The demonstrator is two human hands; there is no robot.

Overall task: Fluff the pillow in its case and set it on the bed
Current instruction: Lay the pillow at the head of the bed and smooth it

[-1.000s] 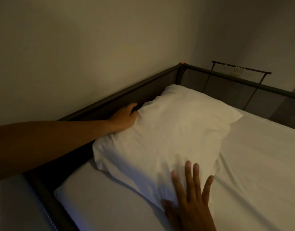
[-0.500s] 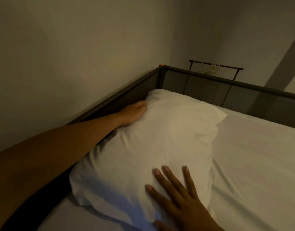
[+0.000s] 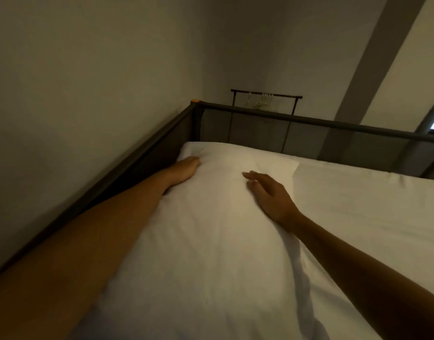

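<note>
the pillow (image 3: 211, 217), white in its case, lies on the bed (image 3: 370, 217) in the corner by the dark rail (image 3: 309, 121). the left hand (image 3: 185, 168) presses its far left edge beside the rail, fingers curled into the cloth; whether it grips, i cannot tell. the right hand (image 3: 270, 195) lies flat on top, fingers spread, holding nothing. a rack (image 3: 266, 96) with hangers stands against the wall (image 3: 88, 82) behind.
</note>
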